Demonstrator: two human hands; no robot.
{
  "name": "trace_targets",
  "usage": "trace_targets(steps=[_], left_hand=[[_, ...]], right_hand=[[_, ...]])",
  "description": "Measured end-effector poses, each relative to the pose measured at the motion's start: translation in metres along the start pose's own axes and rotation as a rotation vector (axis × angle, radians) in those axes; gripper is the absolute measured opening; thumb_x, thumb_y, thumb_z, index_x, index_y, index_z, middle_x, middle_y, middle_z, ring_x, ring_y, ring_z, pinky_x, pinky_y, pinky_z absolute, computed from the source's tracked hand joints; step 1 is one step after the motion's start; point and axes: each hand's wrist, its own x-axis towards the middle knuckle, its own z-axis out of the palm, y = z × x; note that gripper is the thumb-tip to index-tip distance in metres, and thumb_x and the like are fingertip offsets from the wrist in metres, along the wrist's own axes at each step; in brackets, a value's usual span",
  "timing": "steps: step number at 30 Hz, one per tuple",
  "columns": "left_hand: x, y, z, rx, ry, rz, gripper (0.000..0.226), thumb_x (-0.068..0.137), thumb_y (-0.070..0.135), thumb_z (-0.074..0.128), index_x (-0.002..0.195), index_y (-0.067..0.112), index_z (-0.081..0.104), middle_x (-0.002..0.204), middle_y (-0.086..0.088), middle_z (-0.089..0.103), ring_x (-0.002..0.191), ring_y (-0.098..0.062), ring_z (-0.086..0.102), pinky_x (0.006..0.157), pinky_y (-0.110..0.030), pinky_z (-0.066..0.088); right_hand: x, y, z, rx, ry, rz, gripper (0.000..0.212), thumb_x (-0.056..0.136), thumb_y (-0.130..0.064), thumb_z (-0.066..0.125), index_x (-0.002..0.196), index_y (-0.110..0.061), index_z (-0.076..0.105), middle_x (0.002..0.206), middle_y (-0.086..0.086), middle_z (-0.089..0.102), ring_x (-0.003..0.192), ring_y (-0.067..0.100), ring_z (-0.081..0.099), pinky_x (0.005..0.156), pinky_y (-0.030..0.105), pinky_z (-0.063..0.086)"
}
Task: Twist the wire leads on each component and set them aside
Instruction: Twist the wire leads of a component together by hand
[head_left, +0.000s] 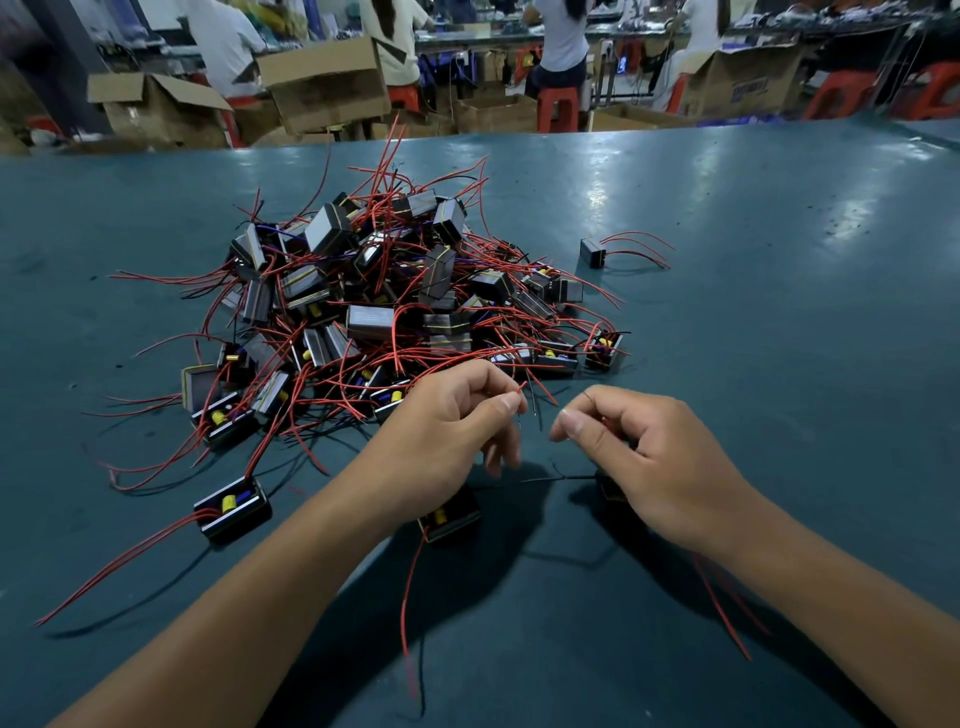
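Both hands up over the green desk (727, 218), close together in front of the pile of components (395, 291). The left hand (447, 421) pinches a red wire lead (521, 387) between thumb and forefinger, its tip poking out above the fingers. The right hand (639, 447) is curled, pinching something thin; what exactly, hard to tell. A black component (451, 514) sits on the desk just under the left hand. One lone component (593, 252) lies far right of the pile.
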Motion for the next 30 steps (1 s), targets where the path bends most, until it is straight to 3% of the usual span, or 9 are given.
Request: trace_targets(steps=[2, 7, 13, 18, 22, 30], left_hand=[[-0.0007, 0.0002, 0.0015, -0.009, -0.047, 0.02, 0.017, 0.105, 0.011, 0.048, 0.094, 0.007, 0.059, 0.064, -0.005, 0.068, 0.057, -0.015, 0.059, 0.061, -0.024, 0.048], [-0.0018, -0.0003, 0.0054, 0.003, -0.128, 0.024, 0.014, 0.105, 0.018, 0.051, 0.097, 0.012, 0.061, 0.066, 0.001, 0.066, 0.062, -0.025, 0.051, 0.061, -0.037, 0.041], [-0.0023, -0.002, 0.0021, 0.07, -0.138, 0.046, 0.015, 0.105, 0.018, 0.051, 0.095, 0.015, 0.061, 0.056, 0.007, 0.054, 0.053, -0.009, 0.044, 0.054, -0.019, 0.037], [-0.0027, -0.0008, 0.0021, 0.07, -0.121, 0.052, 0.016, 0.105, 0.016, 0.051, 0.095, 0.013, 0.063, 0.055, 0.008, 0.049, 0.053, -0.011, 0.039, 0.053, -0.022, 0.034], [-0.0033, -0.0001, 0.0032, 0.061, -0.127, 0.069, 0.015, 0.105, 0.015, 0.051, 0.096, 0.012, 0.064, 0.055, 0.008, 0.05, 0.051, -0.006, 0.04, 0.053, -0.016, 0.033], [-0.0028, -0.0021, 0.0023, 0.092, -0.125, 0.053, 0.016, 0.103, 0.015, 0.055, 0.093, 0.012, 0.067, 0.057, 0.014, 0.046, 0.054, -0.003, 0.039, 0.053, -0.013, 0.034]], right_hand=[[0.0013, -0.0002, 0.0019, 0.023, 0.024, 0.017, 0.002, 0.095, -0.034, 0.064, 0.096, -0.032, 0.064, 0.053, -0.012, 0.041, 0.048, 0.003, 0.036, 0.05, 0.013, 0.031], [0.0035, -0.0004, 0.0032, 0.104, 0.048, 0.023, 0.008, 0.095, -0.027, 0.066, 0.102, -0.031, 0.064, 0.05, -0.011, 0.036, 0.046, 0.005, 0.031, 0.049, 0.012, 0.027], [0.0032, 0.0021, 0.0009, 0.056, 0.059, 0.022, 0.009, 0.097, -0.027, 0.063, 0.089, -0.032, 0.062, 0.052, -0.012, 0.04, 0.048, 0.005, 0.033, 0.048, 0.016, 0.028], [0.0028, 0.0022, 0.0002, 0.066, 0.026, 0.052, 0.008, 0.095, -0.031, 0.06, 0.087, -0.032, 0.062, 0.055, -0.011, 0.041, 0.049, 0.005, 0.034, 0.049, 0.018, 0.031], [0.0026, 0.0004, 0.0015, 0.122, 0.008, 0.053, 0.011, 0.088, -0.04, 0.065, 0.09, -0.029, 0.065, 0.054, -0.011, 0.041, 0.049, 0.004, 0.035, 0.05, 0.015, 0.031], [0.003, 0.0013, 0.0007, 0.125, 0.02, 0.064, 0.008, 0.089, -0.037, 0.064, 0.084, -0.031, 0.062, 0.055, -0.011, 0.041, 0.049, 0.007, 0.034, 0.048, 0.017, 0.031]])
